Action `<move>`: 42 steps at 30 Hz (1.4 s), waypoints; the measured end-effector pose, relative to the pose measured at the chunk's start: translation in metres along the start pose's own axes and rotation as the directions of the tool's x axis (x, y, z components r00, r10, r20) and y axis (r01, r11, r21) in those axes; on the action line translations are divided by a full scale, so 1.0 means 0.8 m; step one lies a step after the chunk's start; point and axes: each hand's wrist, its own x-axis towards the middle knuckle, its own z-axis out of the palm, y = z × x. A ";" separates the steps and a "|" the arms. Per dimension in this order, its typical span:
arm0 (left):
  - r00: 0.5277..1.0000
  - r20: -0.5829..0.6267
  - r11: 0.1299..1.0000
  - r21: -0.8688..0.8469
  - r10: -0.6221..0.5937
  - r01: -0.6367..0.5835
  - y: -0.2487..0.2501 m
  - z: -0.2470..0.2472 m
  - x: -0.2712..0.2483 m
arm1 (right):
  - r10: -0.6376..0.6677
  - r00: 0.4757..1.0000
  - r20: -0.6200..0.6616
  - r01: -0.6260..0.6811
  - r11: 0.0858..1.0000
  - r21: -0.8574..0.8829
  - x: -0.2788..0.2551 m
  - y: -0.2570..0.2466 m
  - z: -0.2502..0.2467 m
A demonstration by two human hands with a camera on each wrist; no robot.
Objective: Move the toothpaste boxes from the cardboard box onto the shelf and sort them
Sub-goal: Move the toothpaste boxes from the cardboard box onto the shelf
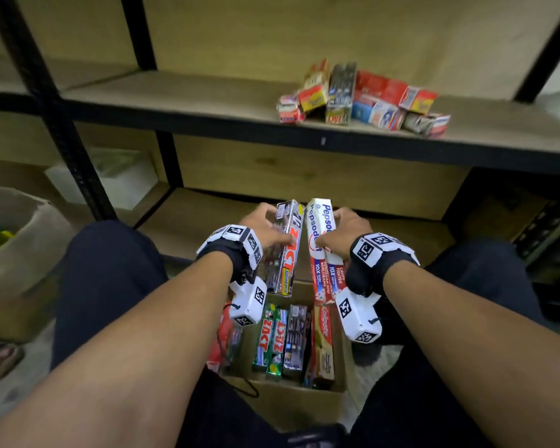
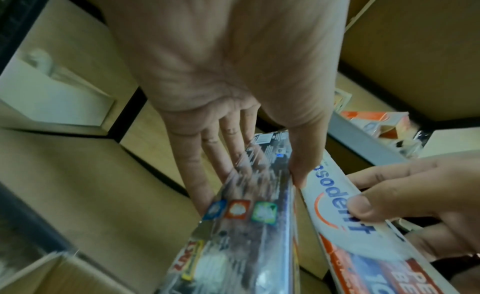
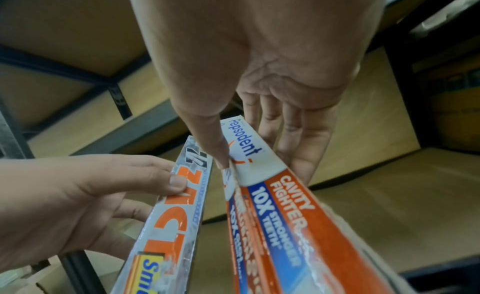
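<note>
Over the open cardboard box (image 1: 298, 405) between my knees, each of my hands holds a toothpaste box up. My left hand (image 1: 264, 226) grips a silver Zact box (image 1: 288, 250), thumb on one side and fingers on the other, as seen on the Zact box (image 2: 259, 226) in the left wrist view. My right hand (image 1: 345, 229) pinches a white and red Pepsodent box (image 1: 322, 250); its thumb lies on the Pepsodent box (image 3: 259, 158). The two boxes stand side by side, close together. Several more toothpaste boxes (image 1: 282, 341) lie in the cardboard box. A mixed pile of boxes (image 1: 362, 98) lies on the shelf (image 1: 188, 98).
Black shelf uprights (image 1: 62, 134) stand at the left. A white container (image 1: 110, 176) sits on the lower shelf level, and a beige sack (image 1: 20, 247) stands on the floor at the left. The lower shelf board (image 1: 207, 215) lies just beyond my hands.
</note>
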 end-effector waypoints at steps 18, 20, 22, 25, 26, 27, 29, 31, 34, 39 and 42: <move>0.904 -0.317 0.957 0.125 0.287 -0.260 0.207 -0.170 0.041 | -0.220 0.943 -0.249 0.198 0.974 -0.109 0.044 -0.143 -0.232; 0.887 -0.370 0.960 0.149 0.276 -0.237 0.215 -0.182 0.062 | -0.250 0.937 -0.245 0.221 0.965 -0.141 0.066 -0.157 -0.247; 0.889 -0.375 0.961 0.187 0.262 -0.204 0.219 -0.192 0.085 | -0.272 0.935 -0.229 0.239 0.958 -0.160 0.091 -0.169 -0.255; 0.920 -0.327 0.962 0.229 0.217 -0.146 0.225 -0.206 0.124 | -0.276 0.936 -0.218 0.227 0.948 -0.224 0.129 -0.186 -0.261; 0.925 -0.315 0.957 0.261 0.210 -0.129 0.227 -0.210 0.130 | -0.278 0.937 -0.211 0.226 0.944 -0.239 0.137 -0.188 -0.261; 0.932 -0.297 0.948 0.298 0.206 -0.115 0.230 -0.214 0.144 | -0.276 0.939 -0.204 0.224 0.943 -0.244 0.150 -0.193 -0.262; 0.949 -0.244 0.927 0.361 0.198 -0.101 0.235 -0.220 0.173 | -0.269 0.937 -0.221 0.209 0.943 -0.259 0.178 -0.201 -0.263; 0.963 -0.195 0.907 0.411 0.184 -0.090 0.238 -0.222 0.203 | -0.247 0.936 -0.252 0.174 0.944 -0.279 0.206 -0.208 -0.264; 0.975 -0.144 0.889 0.449 0.169 -0.088 0.238 -0.217 0.238 | -0.186 0.952 -0.243 0.106 0.945 -0.308 0.241 -0.217 -0.264; 0.983 -0.122 0.875 0.480 0.137 -0.062 0.232 -0.211 0.283 | -0.145 0.974 -0.173 0.084 0.944 -0.320 0.278 -0.230 -0.263; 0.988 -0.124 0.867 0.499 0.092 -0.018 0.224 -0.214 0.299 | -0.119 0.986 -0.114 0.080 0.949 -0.304 0.294 -0.233 -0.256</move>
